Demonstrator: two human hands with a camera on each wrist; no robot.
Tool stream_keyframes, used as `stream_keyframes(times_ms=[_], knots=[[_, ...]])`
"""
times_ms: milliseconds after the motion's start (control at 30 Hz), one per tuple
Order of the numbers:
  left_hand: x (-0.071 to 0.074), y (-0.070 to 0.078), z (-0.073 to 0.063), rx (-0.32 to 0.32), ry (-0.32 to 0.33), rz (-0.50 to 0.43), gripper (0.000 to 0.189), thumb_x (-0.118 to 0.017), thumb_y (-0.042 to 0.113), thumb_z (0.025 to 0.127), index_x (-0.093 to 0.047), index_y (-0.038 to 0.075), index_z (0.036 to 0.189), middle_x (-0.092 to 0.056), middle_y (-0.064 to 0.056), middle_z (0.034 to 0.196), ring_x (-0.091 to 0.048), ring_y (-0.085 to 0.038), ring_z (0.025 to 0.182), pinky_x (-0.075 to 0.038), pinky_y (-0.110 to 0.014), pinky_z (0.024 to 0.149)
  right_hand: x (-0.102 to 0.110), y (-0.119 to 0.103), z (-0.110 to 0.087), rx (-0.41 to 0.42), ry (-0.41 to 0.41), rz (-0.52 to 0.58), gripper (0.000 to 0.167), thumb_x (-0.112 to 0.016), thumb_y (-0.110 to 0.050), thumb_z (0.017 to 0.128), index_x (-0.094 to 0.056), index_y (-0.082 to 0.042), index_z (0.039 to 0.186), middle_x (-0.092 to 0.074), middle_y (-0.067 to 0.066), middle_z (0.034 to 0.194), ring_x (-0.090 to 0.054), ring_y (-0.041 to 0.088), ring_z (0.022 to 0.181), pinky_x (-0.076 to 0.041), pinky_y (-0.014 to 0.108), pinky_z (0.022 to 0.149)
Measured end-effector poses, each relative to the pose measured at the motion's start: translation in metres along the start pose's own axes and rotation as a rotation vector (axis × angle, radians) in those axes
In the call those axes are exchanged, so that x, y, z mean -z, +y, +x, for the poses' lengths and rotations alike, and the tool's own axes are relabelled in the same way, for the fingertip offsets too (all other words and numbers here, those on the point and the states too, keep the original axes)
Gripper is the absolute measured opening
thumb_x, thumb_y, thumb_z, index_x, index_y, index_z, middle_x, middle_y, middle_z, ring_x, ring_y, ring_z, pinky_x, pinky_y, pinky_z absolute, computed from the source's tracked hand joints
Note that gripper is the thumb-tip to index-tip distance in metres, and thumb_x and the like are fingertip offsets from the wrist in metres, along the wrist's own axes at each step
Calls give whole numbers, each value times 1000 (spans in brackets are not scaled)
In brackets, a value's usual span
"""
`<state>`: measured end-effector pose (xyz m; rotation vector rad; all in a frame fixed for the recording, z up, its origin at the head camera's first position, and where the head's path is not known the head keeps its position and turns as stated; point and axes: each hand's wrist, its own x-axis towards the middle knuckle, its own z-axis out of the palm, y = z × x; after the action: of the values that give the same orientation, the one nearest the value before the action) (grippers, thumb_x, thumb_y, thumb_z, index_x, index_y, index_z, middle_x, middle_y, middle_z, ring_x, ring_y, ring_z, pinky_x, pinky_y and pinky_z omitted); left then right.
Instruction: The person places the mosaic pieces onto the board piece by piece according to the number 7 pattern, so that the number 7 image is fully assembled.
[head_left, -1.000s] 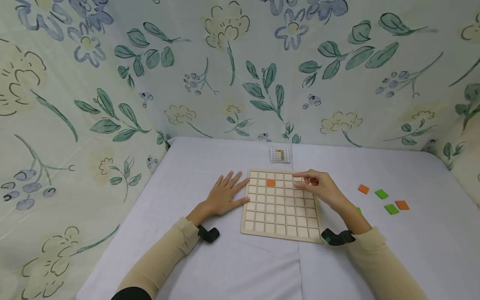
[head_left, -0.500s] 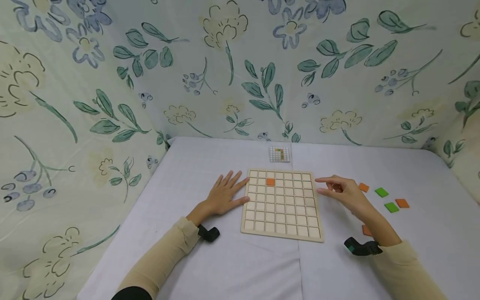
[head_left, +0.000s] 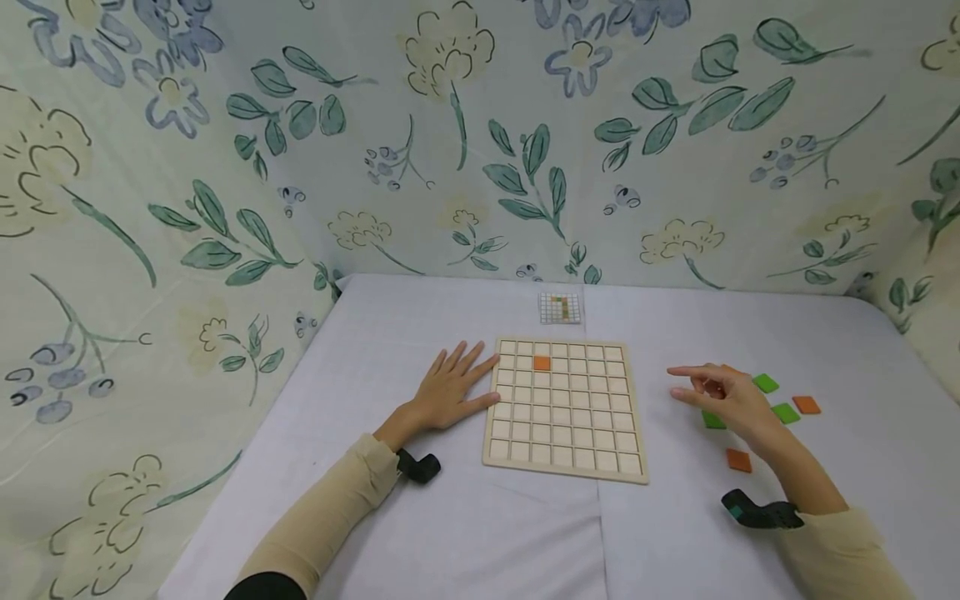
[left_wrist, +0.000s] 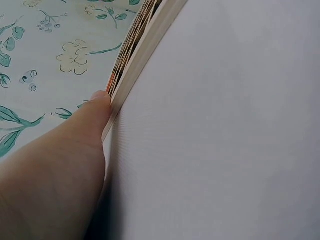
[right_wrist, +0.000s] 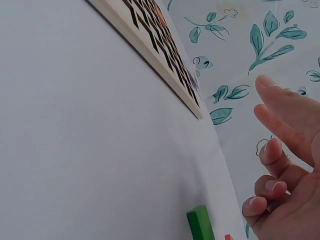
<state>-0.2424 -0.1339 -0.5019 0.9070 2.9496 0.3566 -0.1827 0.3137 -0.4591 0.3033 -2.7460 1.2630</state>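
Note:
A wooden grid board [head_left: 572,392] lies on the white table, with one orange tile [head_left: 542,363] in its second row. Fingers spread, my left hand [head_left: 445,392] rests at the board's left edge; its thumb [left_wrist: 92,117] touches that edge in the left wrist view. To the right of the board, my right hand [head_left: 727,396] hovers with nothing in it, index finger and thumb apart and the other fingers loosely curled. Around and below it lie a green tile [head_left: 714,421], an orange tile [head_left: 738,460], and several more, one mostly hidden behind the hand.
A small card [head_left: 559,308] printed with a coloured grid lies beyond the board. Right of my right hand are two green tiles [head_left: 785,413] and an orange tile [head_left: 807,405]. A floral cloth [head_left: 480,150] hangs behind the table.
My right hand has moved right from over the board's upper right to the loose tiles, and its index finger and thumb have spread apart. My left hand has stayed at the board's edge.

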Motion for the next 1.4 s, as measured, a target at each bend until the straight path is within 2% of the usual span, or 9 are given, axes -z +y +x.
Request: stream_keyframes(times_ms=[267, 433, 733, 933, 1167, 1400], knots=[[0, 0, 2, 2, 3, 4, 77, -32, 70, 98, -15, 30, 161, -8, -5, 167, 0, -33, 152, 1, -55, 119, 17, 19, -12, -39, -8, -6, 41, -75, -23, 92, -68, 1, 124, -43, 6, 81, -36, 16, 68, -30, 29, 50], [1, 0, 2, 3, 0, 1, 77, -33, 70, 98, -16, 30, 161, -8, -5, 167, 0, -33, 152, 0, -56, 119, 23, 27, -22, -71, 2, -46, 44, -77, -24, 91, -67, 0, 125, -46, 6, 83, -39, 15, 71, -31, 29, 53], [-1, -1, 1, 8, -7, 4, 77, -30, 72, 97, -15, 32, 161, -6, -3, 167, 0, -32, 152, 0, -55, 119, 29, 38, -37, -113, -28, -21, 44, -76, -20, 91, -65, 5, 125, -45, 6, 82, -38, 15, 70, -31, 29, 53], [-4, -2, -1, 19, -6, -1, 77, -30, 73, 97, -15, 32, 161, -6, -3, 167, 1, -31, 152, 2, -54, 119, 27, 44, -38, -120, -46, -31, 43, -78, -14, 88, -66, 7, 123, -43, 6, 81, -37, 14, 70, -31, 29, 53], [-4, -2, -1, 15, -10, -16, 77, -31, 72, 97, -14, 32, 161, -6, -3, 167, 2, -31, 152, 3, -54, 119, 28, 46, -38, -128, -80, -34, 47, -81, -18, 86, -66, 5, 124, -43, 7, 83, -36, 16, 71, -31, 29, 53], [-6, -3, 1, 4, 2, 8, 77, -29, 72, 97, -13, 33, 161, -5, -3, 167, 1, -31, 152, 2, -55, 119, 29, 48, -37, -92, -87, -53, 44, -82, -13, 84, -68, 5, 121, -43, 7, 82, -36, 15, 71, -31, 29, 52]])
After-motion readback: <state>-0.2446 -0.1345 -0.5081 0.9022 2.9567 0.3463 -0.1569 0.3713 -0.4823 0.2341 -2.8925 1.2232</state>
